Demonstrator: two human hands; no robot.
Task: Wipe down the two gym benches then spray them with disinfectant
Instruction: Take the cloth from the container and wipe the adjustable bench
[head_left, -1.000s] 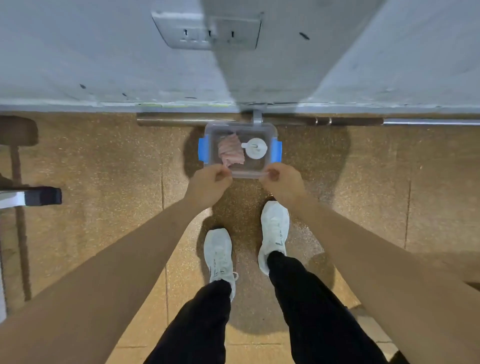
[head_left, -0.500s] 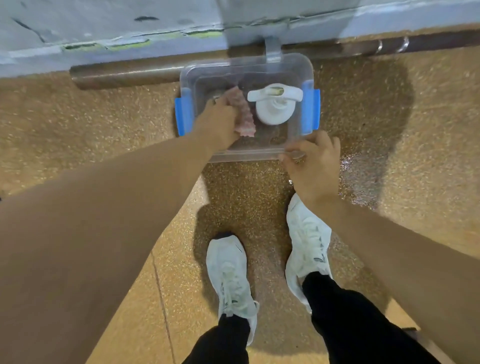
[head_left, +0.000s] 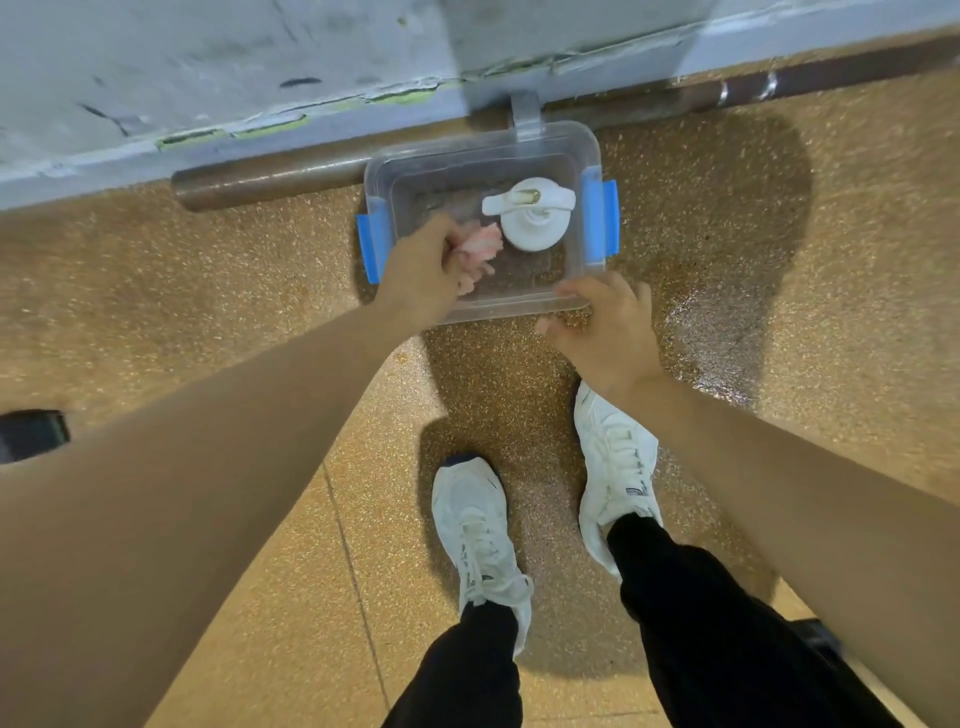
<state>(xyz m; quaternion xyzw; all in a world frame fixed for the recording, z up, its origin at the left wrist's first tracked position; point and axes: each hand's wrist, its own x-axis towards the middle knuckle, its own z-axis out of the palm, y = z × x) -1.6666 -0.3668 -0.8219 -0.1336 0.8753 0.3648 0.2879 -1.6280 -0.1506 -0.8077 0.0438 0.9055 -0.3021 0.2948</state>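
Box (head_left: 587, 150), upper centre: left hand (head_left: 423, 275) has moved inside and grips cloth (head_left: 483, 244) beside bottle (head_left: 530, 223); right hand (head_left: 608, 332) spread on rim; wiping likely next.

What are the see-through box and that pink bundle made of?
The box looks like clear, glossy plastic: the floor shows through its walls. The bundle seems to be soft cloth, since it crumples into folds where the left hand grips it.
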